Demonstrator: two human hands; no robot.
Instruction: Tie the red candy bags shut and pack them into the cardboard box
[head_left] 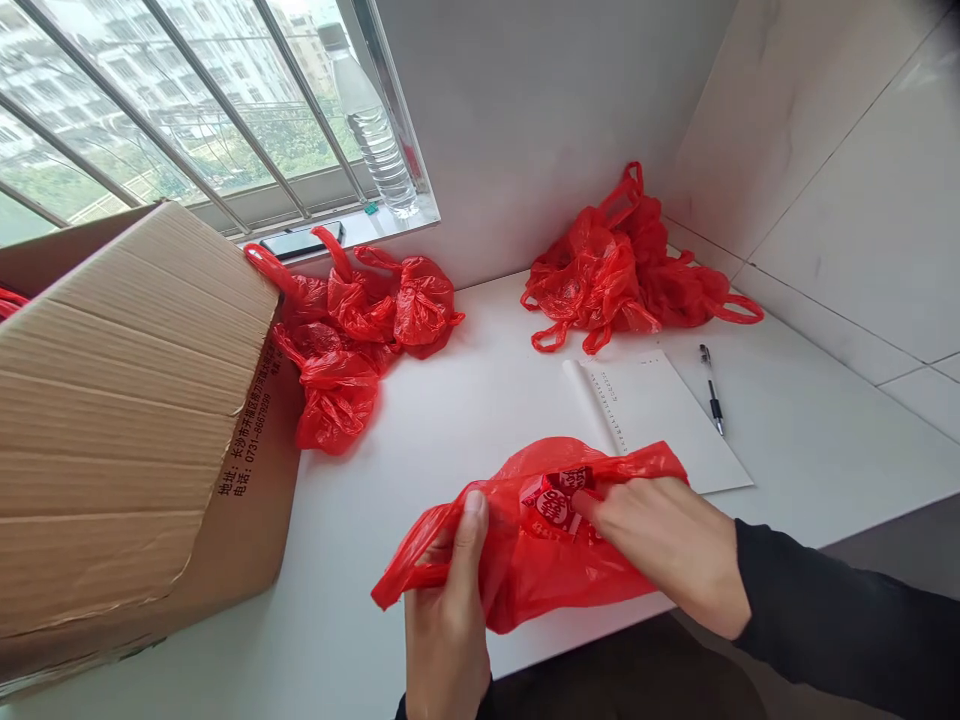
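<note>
My left hand is closed on the rim and handle of a thin red plastic bag, with the thumb pressed on top. The bag's mouth gapes towards me above the table's front edge. Inside it lie red snack packets with white lettering. My right hand reaches into the mouth from the right, its fingers against the packets and seemingly closed on one. Part of those fingers is hidden by the packets and the bag's film.
At left stands an open cardboard box. Knotted red bags sit beside it, and a heap of red bags lies by the wall. An open notebook, a pen, a phone and a water bottle are also around.
</note>
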